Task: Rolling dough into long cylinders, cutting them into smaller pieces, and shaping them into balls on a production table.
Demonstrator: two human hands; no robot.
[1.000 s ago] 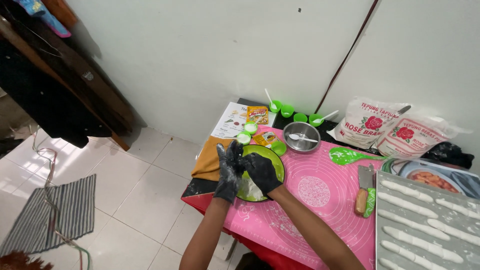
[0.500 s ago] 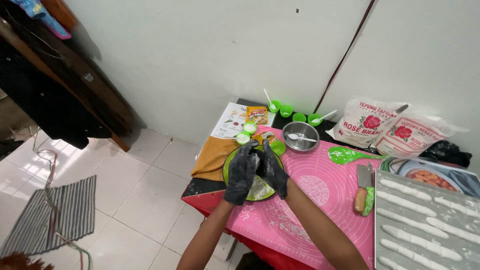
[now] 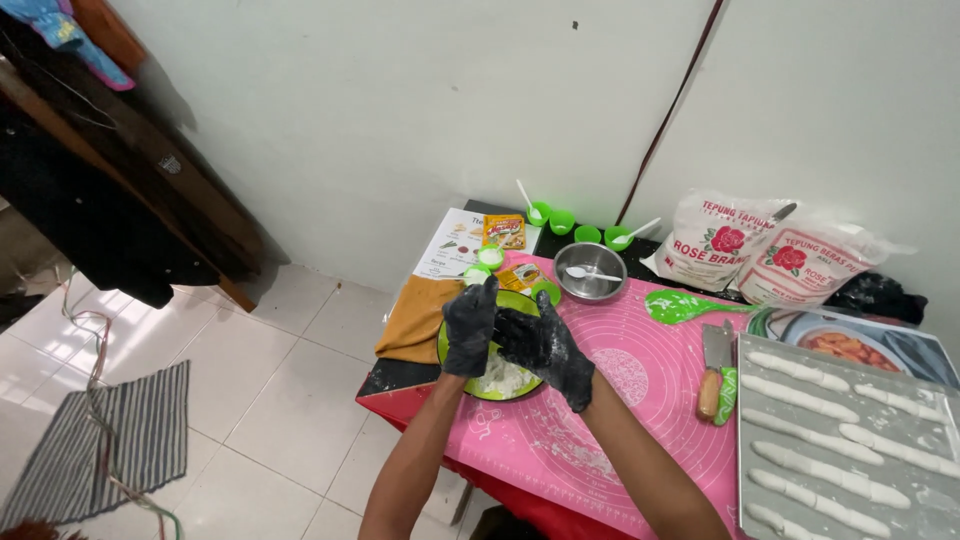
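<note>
- I see my left hand [image 3: 468, 328] in a black, flour-dusted glove, held upright over the near left part of a green bowl [image 3: 497, 382]; its fingers are loosely curled and pressed against the right hand, and I cannot tell whether they hold anything.
- My right hand [image 3: 545, 345], gloved the same way, lies across the bowl from the right, its fingers bent toward the left palm, both hands touching.
- The green bowl sits at the left edge of a pink silicone mat [image 3: 640, 400] on the counter [image 3: 395, 378], with white dough or flour [image 3: 502, 378] inside, just under the hands.
- Beyond the bowl stands a steel bowl [image 3: 590, 272] with a white spoon in it.
- To the right, a metal tray [image 3: 850, 430] carries rows of white dough sticks [image 3: 800, 400].
- A knife with a wooden handle [image 3: 713, 365] lies between the mat's centre and the tray.
- Two flour bags [image 3: 760, 255] lean against the wall at the back.
- An orange-brown cloth [image 3: 420, 320] hangs off the counter's left side.
</note>
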